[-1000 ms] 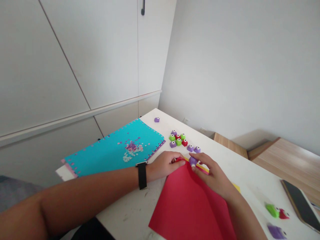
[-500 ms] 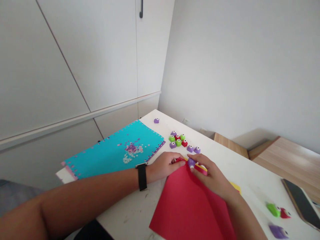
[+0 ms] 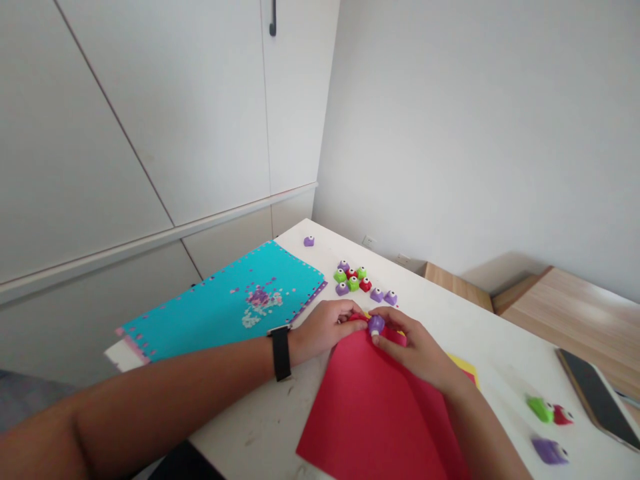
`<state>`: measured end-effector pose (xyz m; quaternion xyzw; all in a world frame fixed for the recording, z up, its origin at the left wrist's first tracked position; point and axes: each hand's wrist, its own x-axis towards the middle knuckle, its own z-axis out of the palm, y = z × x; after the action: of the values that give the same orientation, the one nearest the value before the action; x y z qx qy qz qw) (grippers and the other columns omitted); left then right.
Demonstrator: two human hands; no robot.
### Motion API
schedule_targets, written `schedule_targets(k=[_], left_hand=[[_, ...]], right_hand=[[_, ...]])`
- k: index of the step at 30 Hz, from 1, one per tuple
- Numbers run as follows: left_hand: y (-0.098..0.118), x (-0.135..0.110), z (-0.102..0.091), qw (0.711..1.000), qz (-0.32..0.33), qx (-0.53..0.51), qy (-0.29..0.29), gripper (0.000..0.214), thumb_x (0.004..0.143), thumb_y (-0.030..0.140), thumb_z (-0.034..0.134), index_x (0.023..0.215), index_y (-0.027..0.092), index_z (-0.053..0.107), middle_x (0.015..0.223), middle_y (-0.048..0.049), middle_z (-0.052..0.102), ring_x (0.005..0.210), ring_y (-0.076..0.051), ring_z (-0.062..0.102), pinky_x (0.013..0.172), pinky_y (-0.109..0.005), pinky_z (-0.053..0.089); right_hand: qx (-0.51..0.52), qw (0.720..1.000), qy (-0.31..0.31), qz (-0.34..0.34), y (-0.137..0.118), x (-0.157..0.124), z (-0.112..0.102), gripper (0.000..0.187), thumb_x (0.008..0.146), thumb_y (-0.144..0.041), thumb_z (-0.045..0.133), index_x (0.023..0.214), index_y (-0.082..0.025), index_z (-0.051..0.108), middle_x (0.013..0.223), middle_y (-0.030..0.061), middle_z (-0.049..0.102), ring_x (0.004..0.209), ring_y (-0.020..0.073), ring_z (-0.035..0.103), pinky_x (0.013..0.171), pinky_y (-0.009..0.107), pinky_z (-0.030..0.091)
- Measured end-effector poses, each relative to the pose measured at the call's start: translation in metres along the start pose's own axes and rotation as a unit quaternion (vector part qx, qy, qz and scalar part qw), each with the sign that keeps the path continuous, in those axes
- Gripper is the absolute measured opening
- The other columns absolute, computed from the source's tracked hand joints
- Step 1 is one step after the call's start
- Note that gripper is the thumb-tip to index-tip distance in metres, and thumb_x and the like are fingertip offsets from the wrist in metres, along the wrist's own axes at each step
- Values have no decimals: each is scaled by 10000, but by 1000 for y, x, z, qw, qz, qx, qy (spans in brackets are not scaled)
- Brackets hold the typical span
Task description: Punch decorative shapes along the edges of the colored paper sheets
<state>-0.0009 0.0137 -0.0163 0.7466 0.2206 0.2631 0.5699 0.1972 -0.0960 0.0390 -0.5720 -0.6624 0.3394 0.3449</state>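
Observation:
My left hand (image 3: 333, 328) pinches the far edge of a red sheet of paper (image 3: 370, 413) between thumb and fingers. Beside it, my right hand (image 3: 423, 350) grips a small purple craft punch (image 3: 376, 325) set at that same edge, thumb on the near side and fingers on the far side. The sheet bends upward near the hands. Yellow paper (image 3: 463, 363) shows from under the red, by the right wrist. How far the edge sits inside the punch is hidden.
Left of the hands lies blue paper (image 3: 200, 320) with punched edges and a heap of confetti (image 3: 263, 300). Several purple, green and red punches (image 3: 353, 283) are grouped behind the hands. More punches (image 3: 550, 450) and a phone (image 3: 597, 397) lie at the right of the white table.
The view has shifted slightly. My right hand and the purple punch have come a little closer to my left hand along the red paper's edge. Both grips stay the same.

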Motion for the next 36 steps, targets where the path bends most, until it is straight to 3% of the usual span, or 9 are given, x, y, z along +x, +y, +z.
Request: schedule_targets(k=[5, 12, 30, 36], left_hand=[[-1, 0, 0, 1000, -3, -23, -12, 300, 933, 429, 659, 1030, 148, 703, 914, -54, 745, 816, -187, 667, 713, -267, 471], [-2, 2, 0, 999, -14, -34, -13, 266, 936, 402, 658, 994, 146, 697, 912, -56, 746, 826, -196, 680, 700, -266, 469], [1, 0, 1, 997, -20, -69, -19, 242, 917, 386, 683, 956, 146, 690, 876, -40, 730, 799, -183, 672, 678, -257, 462], [0, 0, 1, 996, -21, -83, -20, 228, 925, 378, 672, 966, 154, 685, 885, -36, 733, 801, -177, 669, 671, -250, 458]], right_hand=[[3, 1000, 3, 13, 6, 0, 1, 326, 929, -316, 648, 1251, -273, 627, 1243, 33, 684, 1150, 258, 622, 1054, 405, 452], [-29, 1000, 2, 9, 8, 1, 3, 192, 943, -308, 614, 1120, -252, 665, 1113, 24, 715, 1043, 248, 640, 968, 378, 470], [-23, 999, 28, 12, 12, 1, 11, 268, 960, -419, 586, 1144, -236, 653, 1119, 59, 712, 1062, 266, 630, 979, 392, 472], [-15, 1000, 18, 5, 12, 2, 11, 206, 973, -386, 580, 1091, -232, 649, 1056, 29, 714, 1008, 239, 637, 934, 353, 472]])
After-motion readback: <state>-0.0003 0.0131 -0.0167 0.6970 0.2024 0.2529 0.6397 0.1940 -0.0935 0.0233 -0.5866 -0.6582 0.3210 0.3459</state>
